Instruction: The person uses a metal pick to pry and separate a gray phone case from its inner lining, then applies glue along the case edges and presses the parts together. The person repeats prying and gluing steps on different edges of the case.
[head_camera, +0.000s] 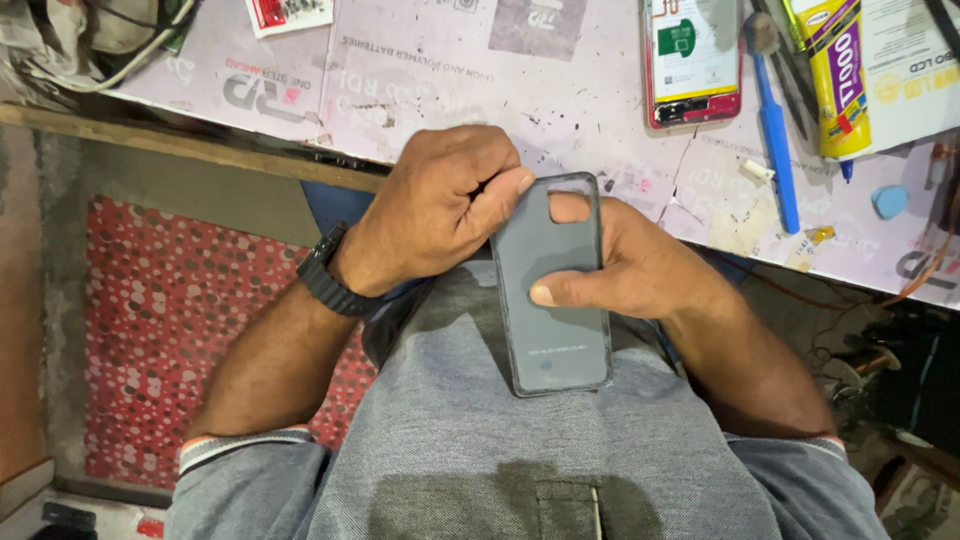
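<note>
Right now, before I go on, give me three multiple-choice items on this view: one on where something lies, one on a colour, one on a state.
1. Where does the opened red-framed phone lie?
A. On the worktop, above the hands
B. On the person's lap
C. On the red dotted floor mat

2. What colour is the long-handled brush beside that phone?
A. Green
B. Blue
C. White

3. How is the grey phone case held?
A. Lying untouched on the worktop
B. Held by one hand only
C. Gripped by both hands, back facing up

Answers:
1. A: it rests on the worktop at the upper right.
2. B: its handle is plain blue.
3. C: the left hand pinches the top edge, the right hand wraps the side, a finger showing through the camera cut-out.
</note>
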